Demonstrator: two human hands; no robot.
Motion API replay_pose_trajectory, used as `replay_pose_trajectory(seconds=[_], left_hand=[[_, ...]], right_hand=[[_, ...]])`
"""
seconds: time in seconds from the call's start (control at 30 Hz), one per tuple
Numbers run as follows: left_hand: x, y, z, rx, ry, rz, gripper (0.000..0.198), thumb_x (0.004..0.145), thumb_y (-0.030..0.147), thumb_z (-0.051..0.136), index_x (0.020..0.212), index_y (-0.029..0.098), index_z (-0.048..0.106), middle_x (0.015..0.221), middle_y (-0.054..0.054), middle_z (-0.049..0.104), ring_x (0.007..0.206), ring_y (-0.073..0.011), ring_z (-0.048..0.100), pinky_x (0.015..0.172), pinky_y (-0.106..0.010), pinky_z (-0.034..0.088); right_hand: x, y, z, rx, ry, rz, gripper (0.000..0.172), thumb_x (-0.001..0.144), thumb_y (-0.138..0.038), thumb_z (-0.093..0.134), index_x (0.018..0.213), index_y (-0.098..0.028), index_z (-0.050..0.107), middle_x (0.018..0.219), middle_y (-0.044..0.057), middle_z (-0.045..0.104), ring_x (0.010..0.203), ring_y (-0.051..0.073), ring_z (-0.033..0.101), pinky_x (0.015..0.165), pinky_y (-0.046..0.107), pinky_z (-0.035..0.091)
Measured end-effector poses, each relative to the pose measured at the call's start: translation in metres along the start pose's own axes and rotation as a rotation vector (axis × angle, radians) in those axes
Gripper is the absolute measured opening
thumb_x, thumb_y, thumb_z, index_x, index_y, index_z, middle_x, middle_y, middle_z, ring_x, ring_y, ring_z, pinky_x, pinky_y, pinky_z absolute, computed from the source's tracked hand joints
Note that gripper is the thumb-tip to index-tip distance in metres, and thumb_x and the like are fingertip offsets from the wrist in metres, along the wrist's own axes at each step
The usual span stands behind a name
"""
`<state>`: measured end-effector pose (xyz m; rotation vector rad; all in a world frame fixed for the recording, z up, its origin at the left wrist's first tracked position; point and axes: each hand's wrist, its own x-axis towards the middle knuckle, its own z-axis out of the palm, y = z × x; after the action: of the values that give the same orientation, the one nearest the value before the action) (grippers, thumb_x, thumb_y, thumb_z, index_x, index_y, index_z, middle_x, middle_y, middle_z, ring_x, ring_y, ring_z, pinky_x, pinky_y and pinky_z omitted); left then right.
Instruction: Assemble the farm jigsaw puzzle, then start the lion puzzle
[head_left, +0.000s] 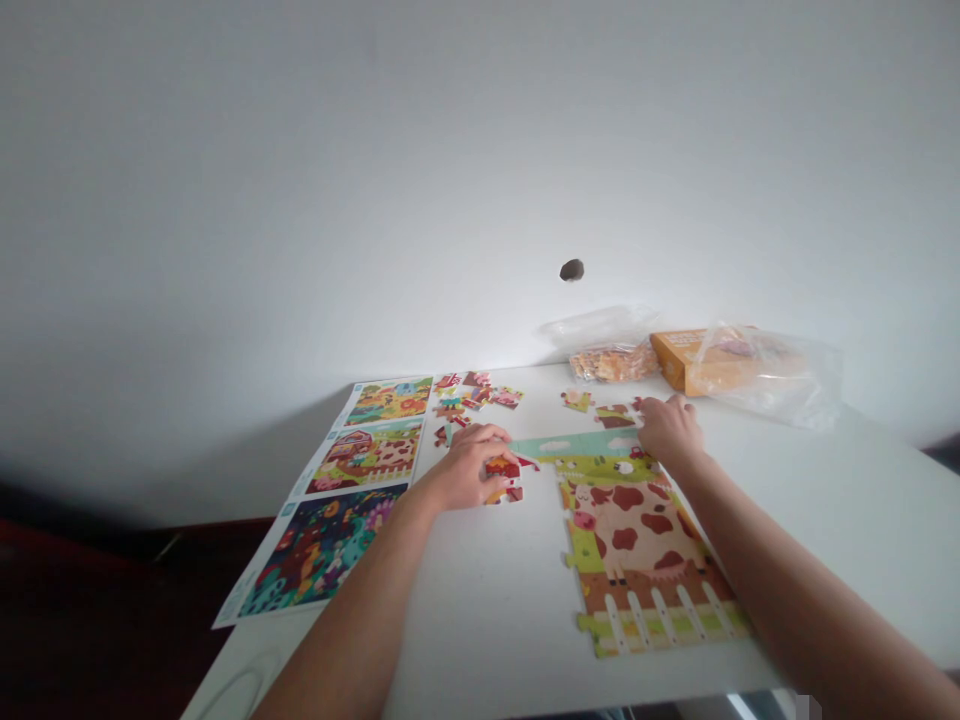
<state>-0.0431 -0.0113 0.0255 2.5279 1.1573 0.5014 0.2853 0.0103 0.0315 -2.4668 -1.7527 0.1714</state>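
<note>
A partly joined jigsaw puzzle [637, 540] lies flat on the white table, showing a brown-spotted cow above a white fence, with a strip of blue sky reaching left along its top. My left hand [472, 468] is curled around a red puzzle piece [501, 467] left of the cow; a second piece [514, 494] shows just below it. At the puzzle's upper right corner, my right hand [673, 430] rests with bent fingers closed at a small reddish puzzle piece [638, 404], mostly covered by them. Loose brown-and-green pieces [615, 415] lie just left of that hand.
Several loose pieces [478, 380] lie at the back left. A picture sheet [300, 490] with three printed scenes covers the left edge. Against the wall are a clear bag of pieces [613, 360] and an orange box [675, 362], partly under a plastic bag [802, 375].
</note>
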Motion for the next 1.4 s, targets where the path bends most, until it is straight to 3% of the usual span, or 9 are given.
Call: replay_pose_trajectory(seconds=[0.43,0.6,0.7,0.8,0.93,1.03,1.1,1.2,1.4], left_hand=[[0.000,0.000,-0.001,0.002,0.007,0.008,0.023,0.075,0.023,0.070,0.097,0.027,0.073,0.119,-0.005,0.060,0.115,-0.0244,0.054,0.107,-0.041,0.035],[0.001,0.003,-0.001,-0.005,0.007,-0.008,0.024,0.074,0.022,0.071,0.097,0.026,0.074,0.120,-0.006,0.060,0.115,-0.0246,0.054,0.106,-0.041,0.036],[0.001,0.004,-0.001,-0.006,0.007,-0.015,0.024,0.074,0.021,0.071,0.097,0.026,0.074,0.120,-0.006,0.060,0.115,-0.0251,0.054,0.107,-0.042,0.036],[0.001,0.004,-0.001,-0.003,0.004,-0.021,0.025,0.074,0.020,0.070,0.098,0.025,0.074,0.121,-0.007,0.059,0.116,-0.0256,0.054,0.107,-0.043,0.035],[0.001,0.003,-0.001,-0.004,-0.005,-0.008,0.024,0.074,0.020,0.070,0.097,0.025,0.074,0.121,-0.007,0.059,0.116,-0.0252,0.054,0.107,-0.042,0.035],[0.001,0.002,-0.001,-0.004,-0.003,-0.001,0.023,0.075,0.021,0.070,0.097,0.026,0.073,0.121,-0.006,0.060,0.116,-0.0251,0.054,0.107,-0.042,0.035],[0.000,0.002,0.000,-0.004,-0.001,-0.002,0.023,0.075,0.022,0.070,0.097,0.026,0.073,0.121,-0.006,0.060,0.116,-0.0252,0.054,0.107,-0.042,0.035],[0.000,0.003,-0.001,-0.009,-0.002,-0.004,0.024,0.075,0.021,0.069,0.097,0.026,0.074,0.121,-0.006,0.060,0.116,-0.0253,0.054,0.106,-0.042,0.036],[0.000,0.003,-0.001,-0.005,0.000,-0.010,0.024,0.074,0.020,0.070,0.097,0.026,0.074,0.122,-0.006,0.060,0.116,-0.0254,0.054,0.108,-0.042,0.035]], right_hand=[[-0.001,-0.006,-0.007,0.178,0.183,-0.092,0.037,0.088,-0.021,0.045,0.117,-0.018,0.068,0.111,0.017,0.057,0.091,0.027,0.063,0.080,0.037,0.047],[-0.022,-0.021,-0.014,0.549,0.397,-0.469,0.034,0.093,-0.034,0.044,0.114,-0.017,0.065,0.103,0.012,0.061,0.086,0.021,0.059,0.081,0.033,0.048],[-0.033,-0.025,-0.017,0.700,0.351,-0.786,0.036,0.094,-0.036,0.044,0.121,-0.019,0.061,0.114,0.011,0.060,0.095,0.022,0.058,0.085,0.034,0.048],[-0.029,-0.023,-0.013,0.612,0.288,-0.911,0.036,0.088,-0.022,0.044,0.117,-0.018,0.063,0.115,0.010,0.061,0.107,0.025,0.055,0.095,0.038,0.044],[-0.015,-0.016,-0.003,0.344,0.062,-0.857,0.048,0.072,-0.013,0.051,0.118,-0.018,0.065,0.109,0.009,0.064,0.097,0.025,0.059,0.089,0.036,0.045],[-0.013,-0.013,-0.002,0.215,-0.056,-0.829,0.044,0.075,-0.021,0.056,0.118,-0.019,0.066,0.109,0.009,0.064,0.100,0.025,0.060,0.090,0.034,0.044],[-0.016,-0.012,-0.004,0.170,-0.078,-0.794,0.044,0.079,-0.035,0.061,0.121,-0.020,0.064,0.112,0.011,0.062,0.100,0.026,0.060,0.089,0.035,0.044],[-0.020,-0.010,-0.008,0.102,-0.105,-0.763,0.066,0.068,-0.049,0.073,0.127,-0.022,0.060,0.118,0.013,0.057,0.096,0.027,0.061,0.085,0.037,0.045],[-0.022,-0.010,-0.007,0.070,-0.126,-0.744,0.065,0.064,-0.044,0.078,0.123,-0.021,0.060,0.114,0.012,0.057,0.098,0.029,0.061,0.084,0.037,0.045]])
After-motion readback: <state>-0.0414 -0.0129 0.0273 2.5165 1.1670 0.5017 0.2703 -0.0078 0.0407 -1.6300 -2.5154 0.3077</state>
